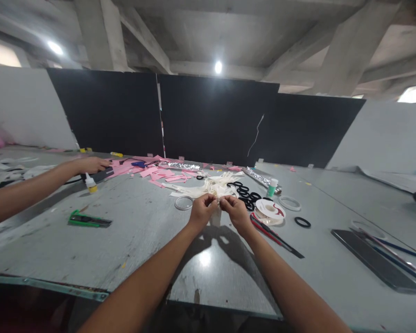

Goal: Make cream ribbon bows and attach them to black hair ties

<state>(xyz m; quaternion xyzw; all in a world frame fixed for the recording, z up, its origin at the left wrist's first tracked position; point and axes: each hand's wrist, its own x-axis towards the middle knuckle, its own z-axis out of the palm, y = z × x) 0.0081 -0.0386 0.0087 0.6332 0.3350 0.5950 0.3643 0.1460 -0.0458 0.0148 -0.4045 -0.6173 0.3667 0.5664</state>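
My left hand [203,212] and my right hand [236,212] meet over the middle of the table, fingertips pinched close together. Between them is a pale ribbon piece [215,217], its end hanging below the fingers; its exact shape there is too small to make out. Just beyond lies a loose heap of cream ribbon strips [220,184]. To the right of my right hand are several black rings [244,194], a ribbon spool [270,209] and a red and black cutter knife [277,236]. A clear tape ring [183,202] lies left of my left hand.
At left, another person's hand [92,164] rests on a dark box [102,175], near a glue bottle [90,183]. A green cutter [89,219] lies closer. Pink scraps [166,175], a glue stick [272,187] and a dark flat bar [374,259] are also on the table.
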